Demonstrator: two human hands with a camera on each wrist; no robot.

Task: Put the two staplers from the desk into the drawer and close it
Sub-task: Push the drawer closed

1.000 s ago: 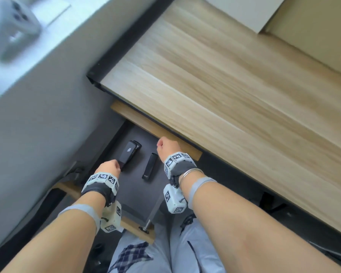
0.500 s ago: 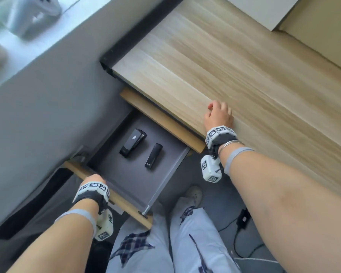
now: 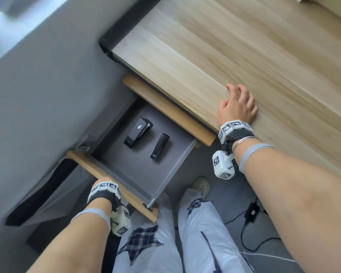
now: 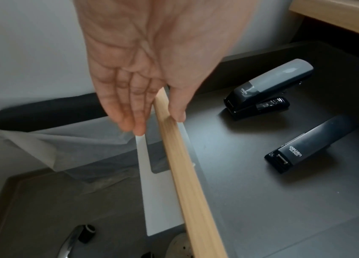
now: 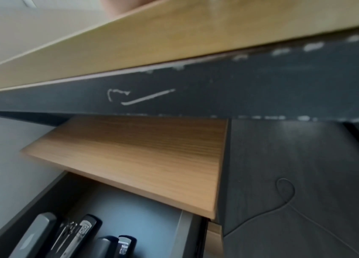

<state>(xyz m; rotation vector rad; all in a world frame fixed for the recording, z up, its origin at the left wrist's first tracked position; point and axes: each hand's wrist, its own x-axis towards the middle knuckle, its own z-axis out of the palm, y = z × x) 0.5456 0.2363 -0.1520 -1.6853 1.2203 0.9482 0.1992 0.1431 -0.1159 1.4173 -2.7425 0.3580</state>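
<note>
From the head view, both staplers are lying in the open drawer (image 3: 138, 174): the larger grey-topped stapler (image 3: 137, 132) toward the wall side, the slimmer black stapler (image 3: 159, 146) just beside it, apart from it. The left hand (image 3: 103, 181) is sitting at the drawer's wooden front panel (image 3: 98, 170), probably to push it in. The right hand (image 3: 237, 107) is resting on the edge of the table (image 3: 215, 56), fingers loosely bent and holding nothing, likely bracing the body.

From the left wrist view, the left hand (image 4: 151, 69) is straddling the front panel (image 4: 180, 157): straight fingers (image 4: 130, 108) are reaching down its outer face and the thumb is lying on the inner side, a hold suited to pushing. Both staplers are resting on the dark drawer floor, well behind the panel.

From the right wrist view, the hand itself is barely showing. Below the table edge (image 5: 151, 43), the drawer is standing open with both staplers inside.
</note>
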